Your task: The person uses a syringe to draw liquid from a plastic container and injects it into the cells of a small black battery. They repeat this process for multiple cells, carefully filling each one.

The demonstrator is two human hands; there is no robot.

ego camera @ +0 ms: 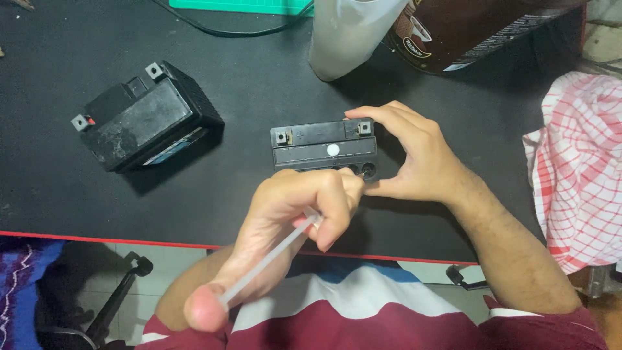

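A small black battery (322, 146) lies on the black table (259, 91), with two metal terminals at its far corners, a white round dot on top and open round cell holes along its near edge. My right hand (418, 155) grips its right end, fingers on the far corner and thumb at the near corner. My left hand (291, 207) holds a translucent syringe (269, 258), whose front end at the holes is hidden by my fingers. The thumb rests on the plunger's end.
A bigger dusty black battery (142, 116) lies at the left. A translucent white bottle (346, 35) and a brown container (466, 29) stand at the back, beside a green mat (240, 5) and a black cable (227, 29). A red-checked cloth (576, 168) lies right.
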